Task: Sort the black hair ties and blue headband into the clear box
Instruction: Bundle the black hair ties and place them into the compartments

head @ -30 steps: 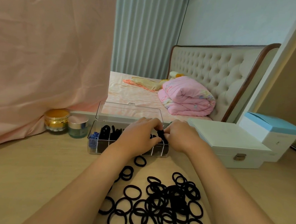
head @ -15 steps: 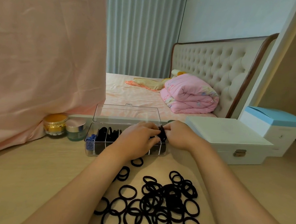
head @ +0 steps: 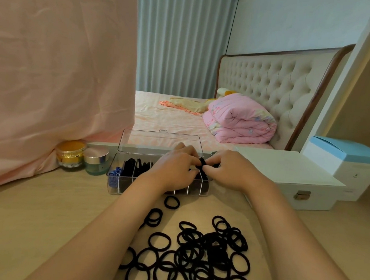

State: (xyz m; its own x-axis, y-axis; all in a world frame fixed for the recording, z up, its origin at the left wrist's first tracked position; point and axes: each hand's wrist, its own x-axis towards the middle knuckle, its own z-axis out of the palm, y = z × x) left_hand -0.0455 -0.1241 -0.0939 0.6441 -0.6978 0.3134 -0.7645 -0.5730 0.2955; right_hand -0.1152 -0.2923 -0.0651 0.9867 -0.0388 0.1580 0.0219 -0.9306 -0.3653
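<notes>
head view: the person's left hand [head: 173, 169] and right hand [head: 227, 170] are meeting over the right-hand compartments of the clear box [head: 114, 186]. both are pinching a bunch of black hair ties [head: 201, 162] between curled fingertips, just above the dividers. the box is standing open on the tabletop [head: 45, 218], its lid [head: 158, 141] leaning back. the blue headband [head: 114, 174] is sitting in the leftmost compartment, and more black ties are filling the ones beside it. many loose black hair ties [head: 194, 257] are lying in a heap on the tabletop nearer the person, apart from the box. the ties are looking soft, light and springy, and are likely to spread or pop out of a narrow slot. pinching a bunch across its middle and pressing it down seems the sound grip. compared with half a second ago, both hands are staying over the same compartments with the same bunch, and the heap is looking unchanged.
</notes>
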